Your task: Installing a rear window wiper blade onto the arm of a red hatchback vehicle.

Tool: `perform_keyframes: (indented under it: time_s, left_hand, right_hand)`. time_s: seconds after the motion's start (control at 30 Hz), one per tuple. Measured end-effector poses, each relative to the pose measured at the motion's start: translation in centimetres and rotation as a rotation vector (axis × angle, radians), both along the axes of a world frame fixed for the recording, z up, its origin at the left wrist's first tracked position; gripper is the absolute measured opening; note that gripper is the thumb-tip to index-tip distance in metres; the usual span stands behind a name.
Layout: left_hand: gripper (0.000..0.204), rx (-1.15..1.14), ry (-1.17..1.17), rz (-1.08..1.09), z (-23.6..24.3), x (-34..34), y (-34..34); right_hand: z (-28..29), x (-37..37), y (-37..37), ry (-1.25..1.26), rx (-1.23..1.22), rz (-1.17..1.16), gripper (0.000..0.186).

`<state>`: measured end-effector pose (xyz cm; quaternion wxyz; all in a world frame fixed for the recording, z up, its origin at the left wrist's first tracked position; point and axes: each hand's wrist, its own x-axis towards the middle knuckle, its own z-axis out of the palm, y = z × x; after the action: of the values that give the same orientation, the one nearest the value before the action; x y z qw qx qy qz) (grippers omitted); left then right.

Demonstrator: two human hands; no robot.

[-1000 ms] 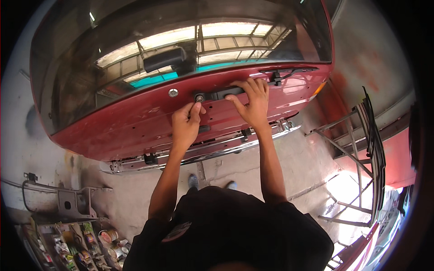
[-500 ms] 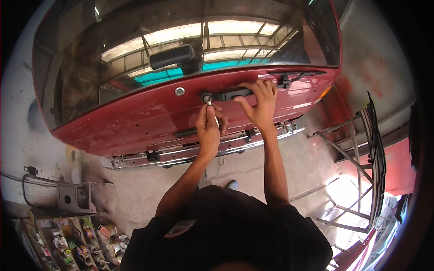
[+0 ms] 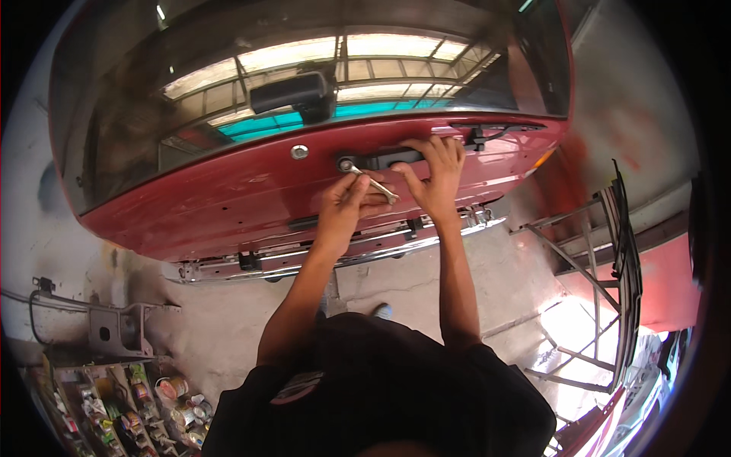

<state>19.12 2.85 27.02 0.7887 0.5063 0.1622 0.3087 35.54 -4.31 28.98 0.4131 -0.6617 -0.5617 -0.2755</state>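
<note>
On the red tailgate [image 3: 190, 202] of a vehicle, a black handle [image 3: 383, 161] runs sideways below the rear window. My left hand [image 3: 343, 209] pinches a silver wrench [image 3: 373, 184] between thumb and fingers. The wrench's ring end sits over a fastener at the handle's left end, and its shaft slants down to the right. My right hand [image 3: 440, 179] grips the handle farther right, fingers over its top and thumb at its lower side. A round silver lock [image 3: 299, 152] is set in the panel left of the wrench.
A rear wiper [image 3: 502, 131] lies right of my right hand. Below the tailgate runs a chrome bumper [image 3: 365, 257]. A metal frame [image 3: 594, 282] stands at the right. At lower left, a rack [image 3: 99, 373] holds cans and bottles, with a metal bracket [image 3: 114, 331] above it.
The wrench's free end has swung to the right, from pointing nearly down to slanting down-right. My left hand has shifted its hold; my right hand stays on the handle.
</note>
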Motion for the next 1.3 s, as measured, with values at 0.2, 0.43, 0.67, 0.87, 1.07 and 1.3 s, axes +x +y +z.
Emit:
perform_keyframes:
  time_s: [0.2,0.43,0.67,0.87,1.07,1.3]
  left_hand:
    - [0.030,0.001,-0.058,0.079,-0.1,0.1,-1.1]
    - [0.029,0.072,-0.027,0.037,-1.3,-1.9,-0.4]
    - [0.026,0.101,0.023,0.071,-0.7,-3.1,-0.4]
    - [0.028,0.148,0.060,0.099,-0.7,-4.0,-0.1]
    - [0.025,0.138,0.081,0.088,-0.2,-4.3,-0.6]
    - [0.026,0.135,0.066,0.104,0.1,-4.1,-1.1]
  right_hand:
    - [1.2,-0.6,-0.7,0.043,-0.064,0.036,0.036]
    - [1.5,-1.6,-0.9,0.030,-0.008,0.032,0.041]
    - [0.0,-1.6,-0.3,0.114,0.104,-0.021,0.046]
    - [2.4,-2.6,-1.1,0.121,0.013,0.005,0.050]
    - [1.0,-2.7,-0.2,0.118,0.024,-0.051,0.046]
    - [0.4,-2.6,0.4,0.109,0.129,-0.034,0.045]
